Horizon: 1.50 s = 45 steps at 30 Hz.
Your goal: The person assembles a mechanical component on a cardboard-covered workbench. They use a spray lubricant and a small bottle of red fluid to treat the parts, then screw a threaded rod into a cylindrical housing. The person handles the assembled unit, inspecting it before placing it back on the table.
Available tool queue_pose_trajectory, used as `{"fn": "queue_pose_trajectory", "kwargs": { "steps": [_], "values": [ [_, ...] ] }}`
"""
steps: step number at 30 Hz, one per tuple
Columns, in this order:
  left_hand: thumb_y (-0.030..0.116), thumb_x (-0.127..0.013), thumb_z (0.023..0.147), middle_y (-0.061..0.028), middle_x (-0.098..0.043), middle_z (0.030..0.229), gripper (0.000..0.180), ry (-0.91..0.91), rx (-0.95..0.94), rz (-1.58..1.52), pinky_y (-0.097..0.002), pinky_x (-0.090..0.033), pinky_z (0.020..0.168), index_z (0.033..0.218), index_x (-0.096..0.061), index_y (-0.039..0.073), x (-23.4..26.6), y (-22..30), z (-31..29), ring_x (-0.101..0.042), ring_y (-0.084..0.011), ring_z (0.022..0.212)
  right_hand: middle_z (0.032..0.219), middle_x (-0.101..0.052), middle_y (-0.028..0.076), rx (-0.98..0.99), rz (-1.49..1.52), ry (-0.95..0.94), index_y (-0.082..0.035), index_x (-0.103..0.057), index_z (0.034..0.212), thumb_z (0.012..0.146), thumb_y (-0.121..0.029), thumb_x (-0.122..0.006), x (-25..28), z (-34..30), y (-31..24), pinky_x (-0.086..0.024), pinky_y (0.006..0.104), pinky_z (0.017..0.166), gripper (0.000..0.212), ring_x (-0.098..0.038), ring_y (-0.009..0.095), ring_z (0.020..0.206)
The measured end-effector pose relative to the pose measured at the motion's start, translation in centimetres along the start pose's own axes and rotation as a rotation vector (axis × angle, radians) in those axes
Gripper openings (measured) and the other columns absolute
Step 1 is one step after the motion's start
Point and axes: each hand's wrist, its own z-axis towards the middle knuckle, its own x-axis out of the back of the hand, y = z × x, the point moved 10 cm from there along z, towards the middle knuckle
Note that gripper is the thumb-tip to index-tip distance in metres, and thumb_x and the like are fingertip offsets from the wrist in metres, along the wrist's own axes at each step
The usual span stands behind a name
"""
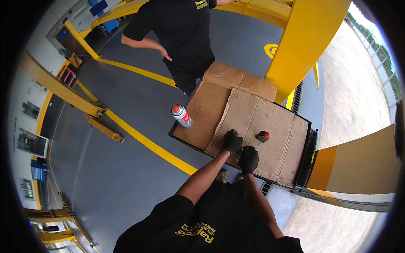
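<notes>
My left hand (232,141), in a black glove, is closed over the brown cardboard (274,114) that covers a black-edged worktop. Close beside it, a little nearer to me, my right hand (248,160) is also gloved and curled into a fist. Whatever the fingers may hold is hidden from this angle. To the right of both hands, a small dark bottle with a red cap (263,136) rests on the cardboard, touched by neither. A grey and red spray can (182,116) with a red cap stands at the worktop's left edge.
Across the worktop stands another person (181,42) in black, one hand on the hip. A yellow lift post (310,46) rises behind the far right corner. Left, yellow lines (147,145) cross the grey floor, and a lift arm (103,128) reaches out low.
</notes>
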Motion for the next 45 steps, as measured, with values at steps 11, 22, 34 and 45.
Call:
{"fn": "queue_pose_trajectory", "kwargs": {
  "steps": [11, 22, 34, 45],
  "values": [
    [0.028, -0.068, 0.082, -0.0250, -0.071, 0.112, 0.039, -0.062, 0.151, -0.160, -0.0510, -0.053, 0.097, 0.108, -0.068, -0.001, 2.8, 5.2, -1.8, -0.067, -0.0431, 0.109, 0.102, -0.074, 0.012, -0.082, -0.022, -0.049, -0.014, -0.076, 0.102, 0.098, -0.027, -0.062, 0.2, 0.2, 2.9, -0.055, 0.0505, 0.081, 0.019, -0.067, 0.040, 0.096],
    [0.025, -0.069, 0.082, -0.0261, -0.071, 0.115, 0.042, -0.103, 0.161, -0.124, -0.0499, -0.056, 0.097, 0.114, -0.069, -0.002, 3.6, 5.8, -1.9, -0.070, -0.0416, 0.109, 0.111, -0.073, 0.012, 0.084, -0.143, -0.095, -0.010, -0.074, 0.100, 0.098, -0.019, -0.061, -1.0, 0.6, 2.2, -0.055, 0.0489, 0.082, 0.016, -0.066, 0.038, 0.098],
    [0.023, -0.072, 0.081, -0.0250, -0.070, 0.109, 0.038, 0.003, 0.119, -0.223, -0.0501, -0.054, 0.093, 0.110, -0.068, -0.001, 4.0, 5.9, -2.2, -0.068, -0.0427, 0.106, 0.101, -0.074, 0.010, -0.007, -0.074, -0.098, -0.014, -0.076, 0.100, 0.099, -0.022, -0.064, -1.7, 1.9, 4.0, -0.056, 0.0495, 0.081, 0.015, -0.066, 0.039, 0.100],
    [0.023, -0.070, 0.083, -0.0258, -0.071, 0.117, 0.041, -0.059, 0.126, -0.199, -0.0490, -0.055, 0.098, 0.116, -0.069, -0.002, 4.2, 6.6, -2.4, -0.069, -0.0414, 0.110, 0.096, -0.073, 0.011, 0.223, -0.055, -0.001, -0.012, -0.075, 0.094, 0.092, -0.017, -0.064, 1.5, 1.5, 0.8, -0.053, 0.0501, 0.086, 0.011, -0.065, 0.040, 0.107]
  ]
}}
